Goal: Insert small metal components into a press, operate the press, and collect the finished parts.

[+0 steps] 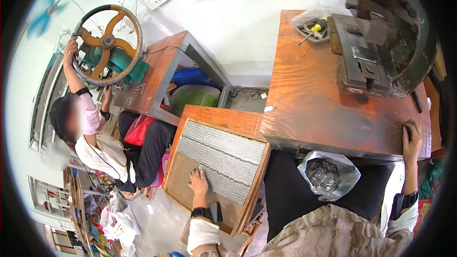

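The left hand (198,181) lay flat, fingers spread, on the near edge of the rows of small grey metal pieces (219,159) that filled a shallow wooden tray (183,181); it gripped nothing. The right hand (411,135) rested at the front edge of the bench (314,104), fingers curled over a small dark thing, though what it was could not be made out at the rim of the view. Between the two hands, just below the bench edge, a clear bag (328,173) sat open on the lap, holding more grey pieces. Beyond the right hand a heavy dark press (381,38) stood on the bench, with a yellow-handled screwdriver (314,27) in a bag behind it. Far to the left of the tray, another person (95,128) sat at a second bench, one hand on a large handwheel (108,43).
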Tool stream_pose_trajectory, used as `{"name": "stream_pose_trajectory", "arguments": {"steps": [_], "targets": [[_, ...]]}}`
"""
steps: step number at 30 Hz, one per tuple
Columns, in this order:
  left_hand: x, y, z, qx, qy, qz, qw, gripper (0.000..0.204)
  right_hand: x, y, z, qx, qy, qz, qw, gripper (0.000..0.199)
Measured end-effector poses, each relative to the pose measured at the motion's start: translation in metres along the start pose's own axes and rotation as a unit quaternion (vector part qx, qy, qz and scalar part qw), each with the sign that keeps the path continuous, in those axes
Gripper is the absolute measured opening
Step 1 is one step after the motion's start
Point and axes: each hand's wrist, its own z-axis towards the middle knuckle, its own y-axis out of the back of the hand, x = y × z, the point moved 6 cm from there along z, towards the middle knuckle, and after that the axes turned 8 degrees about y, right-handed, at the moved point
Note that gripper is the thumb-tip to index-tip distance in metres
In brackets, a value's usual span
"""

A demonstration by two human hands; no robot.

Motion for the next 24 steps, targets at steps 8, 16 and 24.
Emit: {"name": "stream_pose_trajectory", "arguments": {"steps": [8,16,24], "targets": [[0.002,0.029,0.013,0.12,-0.089,-0.149,0.978,0.048,-0.016,-0.007,-0.006,0.024,-0.018,-0.02,0.999,0.009],[-0.006,0.026,0.016,0.127,-0.117,-0.064,0.983,0.054,-0.011,-0.006,-0.005,0.023,-0.01,-0.034,0.999,0.008],[-0.01,0.032,0.016,0.006,-0.161,-0.002,0.987,0.06,-0.006,-0.008,-0.001,0.015,-0.008,-0.013,1.0,0.009]]}}
